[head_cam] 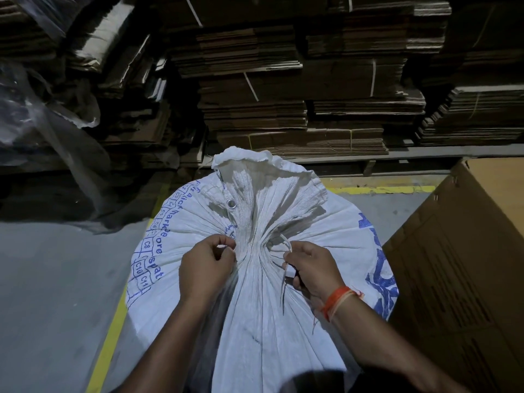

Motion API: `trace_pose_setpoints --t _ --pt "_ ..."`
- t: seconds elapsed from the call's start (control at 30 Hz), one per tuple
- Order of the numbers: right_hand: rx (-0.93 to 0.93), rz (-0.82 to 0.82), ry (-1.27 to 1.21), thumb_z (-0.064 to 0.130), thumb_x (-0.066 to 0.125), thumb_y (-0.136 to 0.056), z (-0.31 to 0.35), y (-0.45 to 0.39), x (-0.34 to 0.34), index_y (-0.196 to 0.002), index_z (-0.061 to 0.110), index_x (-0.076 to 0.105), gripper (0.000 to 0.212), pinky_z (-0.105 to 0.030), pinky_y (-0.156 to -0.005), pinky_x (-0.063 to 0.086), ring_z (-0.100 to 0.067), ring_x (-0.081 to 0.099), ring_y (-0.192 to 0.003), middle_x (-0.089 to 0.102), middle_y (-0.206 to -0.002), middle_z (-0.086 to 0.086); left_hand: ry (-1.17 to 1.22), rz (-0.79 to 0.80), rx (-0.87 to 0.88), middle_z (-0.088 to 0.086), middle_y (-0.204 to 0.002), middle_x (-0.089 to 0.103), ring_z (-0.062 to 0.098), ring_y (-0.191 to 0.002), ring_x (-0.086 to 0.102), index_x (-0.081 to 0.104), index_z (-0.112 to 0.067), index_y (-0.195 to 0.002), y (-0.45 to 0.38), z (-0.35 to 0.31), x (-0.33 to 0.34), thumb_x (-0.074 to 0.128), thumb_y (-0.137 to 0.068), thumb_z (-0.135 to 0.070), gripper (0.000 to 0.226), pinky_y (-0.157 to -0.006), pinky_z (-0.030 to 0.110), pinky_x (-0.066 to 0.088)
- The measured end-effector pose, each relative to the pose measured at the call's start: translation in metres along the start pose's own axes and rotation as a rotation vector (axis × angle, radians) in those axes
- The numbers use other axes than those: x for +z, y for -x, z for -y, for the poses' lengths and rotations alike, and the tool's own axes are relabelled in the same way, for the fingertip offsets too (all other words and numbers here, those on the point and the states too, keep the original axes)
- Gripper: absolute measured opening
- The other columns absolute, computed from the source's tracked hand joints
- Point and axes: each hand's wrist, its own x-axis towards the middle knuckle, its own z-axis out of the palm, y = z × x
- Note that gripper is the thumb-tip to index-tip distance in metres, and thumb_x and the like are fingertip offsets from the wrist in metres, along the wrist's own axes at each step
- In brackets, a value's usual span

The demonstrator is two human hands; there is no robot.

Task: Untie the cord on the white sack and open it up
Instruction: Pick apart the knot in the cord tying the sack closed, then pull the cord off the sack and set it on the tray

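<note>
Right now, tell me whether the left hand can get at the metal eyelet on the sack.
Probably yes: the eyelet lies exposed on the sack's gathered top, just beyond the left hand, with nothing between them.

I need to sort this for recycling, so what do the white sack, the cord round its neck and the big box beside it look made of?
Sack: probably woven plastic, matte, with a visible weave and printed blue text.
Cord: thin pale strip, possibly plastic twine; hard to tell.
Box: brown cardboard, matte.
</note>
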Motion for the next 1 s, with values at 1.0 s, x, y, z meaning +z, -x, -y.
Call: trace_pose_setpoints --t 1.0 --pt "-0.127 -0.136 0.049 0.003 0.07 -0.084 0.016 0.06 -0.082 -0.081 0.002 0.075 0.006 -0.043 -0.059 0.05 -0.027 0.057 -0.055 0.073 -0.066 -0.017 -0.922 0.066 0.572 0.007 -0.108 0.069 0.034 -0.099 0.071 0.075 -0.014 -0.107 -0.011 -0.072 0.062 0.057 -0.096 -0.002 0.024 -0.071 0.046 0.062"
